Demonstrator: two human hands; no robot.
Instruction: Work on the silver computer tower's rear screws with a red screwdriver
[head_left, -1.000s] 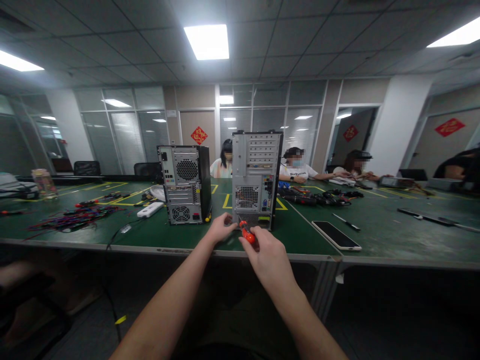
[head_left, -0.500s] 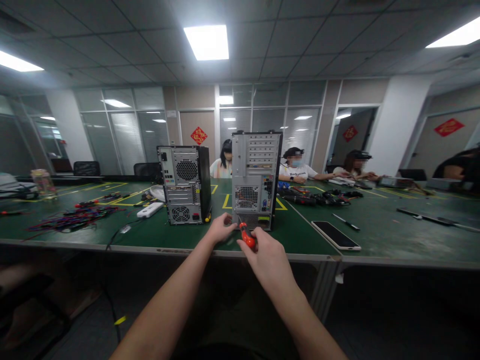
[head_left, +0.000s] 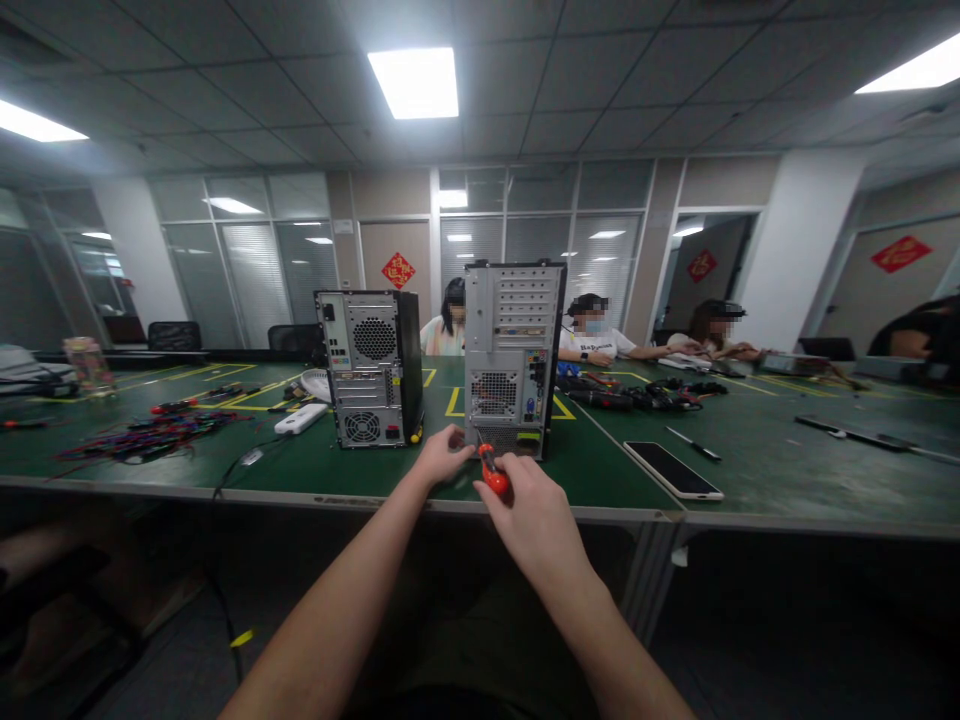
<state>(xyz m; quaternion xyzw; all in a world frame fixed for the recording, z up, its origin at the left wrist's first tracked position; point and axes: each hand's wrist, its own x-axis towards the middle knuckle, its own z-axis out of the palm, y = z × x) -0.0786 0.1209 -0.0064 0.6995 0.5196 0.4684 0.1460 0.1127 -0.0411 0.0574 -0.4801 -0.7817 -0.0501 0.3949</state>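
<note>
The fingers of our right hand (head_left: 536, 510) are clamped on the handle of the screwdriver (head_left: 493, 476), thumb against the near side; its shaft points away from them, toward the lower left corner of the tall case (head_left: 517, 300). The fingers of our left hand (head_left: 441, 457) are partly curled at that corner, just left of the shaft. We are unable to confirm whether they grip anything or only steady the edge.

Caution: the tip could slip and strike our left fingers, since they lie so near the shaft. We judge a slanted shaft or uneven pressure the likely cause; tip contact is too small to verify. Pushing hard could also slide the case, directly beyond our fingers, back along the table (head_left: 585, 478). The small case (head_left: 365, 340) stands beyond our left fingers, farther left, apart.
</note>
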